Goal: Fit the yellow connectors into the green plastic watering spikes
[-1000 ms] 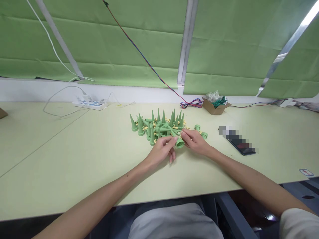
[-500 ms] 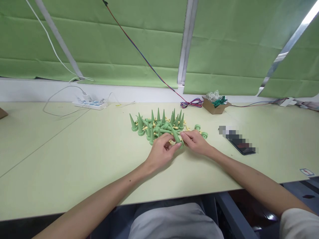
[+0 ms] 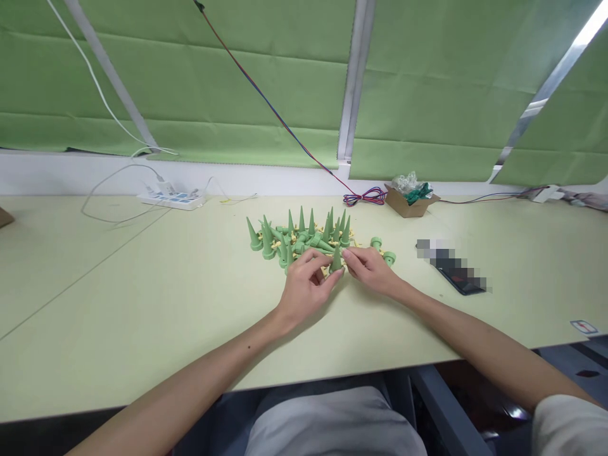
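My left hand [image 3: 310, 285] holds a green cone [image 3: 336, 261] by its base between thumb and fingers, its tip pointing up. Just to the right, my right hand [image 3: 369, 268] has thumb and forefinger pinched together beside the cone; whatever lies between them is too small to make out. Behind both hands spreads a pile of green cones and small yellow pieces [image 3: 292, 239], several cones upright on round bases and others lying down. Right of the pile lie green round-based parts [image 3: 389, 258].
A dark phone-like object [image 3: 458, 273], partly pixelated, lies to the right. At the back stand a small cardboard box [image 3: 412, 206] with plastic bags, a coiled red and blue cable [image 3: 365, 197] and a white power strip [image 3: 173, 200].
The cone in my left hand has turned from leaning left to nearly upright. Both hands have stayed almost in place.
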The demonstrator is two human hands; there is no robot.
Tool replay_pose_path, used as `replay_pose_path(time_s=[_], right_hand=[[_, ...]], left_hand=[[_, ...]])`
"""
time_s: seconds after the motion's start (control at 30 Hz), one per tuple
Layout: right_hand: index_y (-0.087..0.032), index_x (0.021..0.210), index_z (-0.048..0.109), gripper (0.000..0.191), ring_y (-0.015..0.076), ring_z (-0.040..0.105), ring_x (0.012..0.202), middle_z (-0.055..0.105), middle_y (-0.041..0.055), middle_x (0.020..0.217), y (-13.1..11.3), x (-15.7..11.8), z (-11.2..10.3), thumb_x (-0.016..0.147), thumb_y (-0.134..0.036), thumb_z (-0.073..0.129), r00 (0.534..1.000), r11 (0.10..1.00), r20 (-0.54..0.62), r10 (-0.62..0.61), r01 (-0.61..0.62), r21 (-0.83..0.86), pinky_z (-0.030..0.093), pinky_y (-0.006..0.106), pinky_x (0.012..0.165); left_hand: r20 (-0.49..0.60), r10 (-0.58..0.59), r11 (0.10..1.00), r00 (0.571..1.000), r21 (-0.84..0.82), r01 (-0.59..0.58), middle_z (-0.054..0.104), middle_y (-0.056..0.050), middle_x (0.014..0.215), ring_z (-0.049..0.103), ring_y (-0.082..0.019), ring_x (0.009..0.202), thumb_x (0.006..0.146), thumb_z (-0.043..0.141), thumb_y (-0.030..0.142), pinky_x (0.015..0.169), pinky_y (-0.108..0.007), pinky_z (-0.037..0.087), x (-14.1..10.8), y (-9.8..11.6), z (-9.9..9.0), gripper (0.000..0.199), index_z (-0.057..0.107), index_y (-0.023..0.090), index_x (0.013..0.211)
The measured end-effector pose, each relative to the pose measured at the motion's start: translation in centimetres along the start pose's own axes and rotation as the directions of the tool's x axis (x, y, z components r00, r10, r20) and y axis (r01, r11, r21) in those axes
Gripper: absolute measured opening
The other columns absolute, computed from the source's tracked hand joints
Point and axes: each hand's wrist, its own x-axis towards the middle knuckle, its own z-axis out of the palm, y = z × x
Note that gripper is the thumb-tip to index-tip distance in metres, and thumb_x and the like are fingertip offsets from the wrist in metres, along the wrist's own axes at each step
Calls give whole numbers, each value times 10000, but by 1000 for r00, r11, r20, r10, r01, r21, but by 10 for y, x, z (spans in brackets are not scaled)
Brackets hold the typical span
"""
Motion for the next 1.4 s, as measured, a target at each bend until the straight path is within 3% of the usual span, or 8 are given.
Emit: replay_pose_path(time_s=[0.17, 0.33, 0.43, 0.6, 0.77, 1.0, 1.4], right_hand=[[-212, 652, 381, 501, 110, 358, 520, 408, -37, 542, -2, -1, -1, 1039, -529, 352, 1000, 999, -19, -4, 5, 42, 298, 269, 532], [-218, 691, 402, 458, 115, 377, 524, 408, -36, 569, 1, -1, 0, 1031, -525, 389, 994, 998, -105, 30, -24, 65, 308, 267, 521], [-226, 718, 400, 432, 117, 367, 510, 390, -41, 576, 6, -1, 1, 1023, -532, 407, 983, 992, -171, 60, -40, 119, 305, 269, 501], [-230, 742, 421, 417, 124, 379, 498, 405, -42, 557, 10, -1, 0, 1020, -541, 410, 984, 990, -170, 54, -30, 139, 317, 274, 491], [-226, 775, 461, 400, 133, 413, 512, 428, -39, 548, 5, -3, -2, 1028, -526, 387, 995, 995, -98, -16, 25, 92, 341, 275, 514], [-222, 789, 480, 419, 130, 396, 511, 427, -43, 547, 4, -3, -1, 1025, -551, 370, 998, 996, -47, -31, 34, 82, 328, 273, 518], [-225, 617, 389, 533, 121, 404, 473, 436, -29, 497, -1, -3, -1, 1042, -538, 315, 1000, 999, -12, -21, 21, 49, 339, 289, 527]], left_hand=[[-24, -20, 1000, 1000, 13, 20, 585, -23, 897, 509, -100, 602, 889, 655, 327, 578, -255, 438, 1, 2, 0, 135, 635, 194, 887], [4, -118, 992, 993, -47, 118, 624, -24, 1000, 498, -74, 536, 901, 632, 370, 556, -243, 435, 1, 6, -2, 197, 563, 220, 1007], [40, -200, 973, 979, -113, 203, 634, 0, 845, 495, -74, 487, 929, 585, 440, 515, -232, 412, 1, 9, -3, 236, 537, 208, 933], [191, -326, 891, 926, -266, 369, 548, 20, 566, 479, -88, 388, 959, 448, 604, 423, -234, 365, 4, 9, -2, 498, 580, 174, 745], [384, -352, 771, 854, -398, 497, 548, 14, 512, 485, -101, 351, 927, 468, 664, 386, -236, 378, 6, 5, -1, 542, 586, 165, 753], [401, -354, 749, 845, -420, 513, 558, 0, 487, 510, -109, 370, 918, 513, 643, 396, -229, 394, 7, 4, -3, 516, 570, 161, 744], [293, -312, 864, 904, -309, 398, 498, 63, 464, 489, -112, 395, 889, 635, 494, 441, -233, 402, 2, 6, -3, 324, 532, 204, 789]])
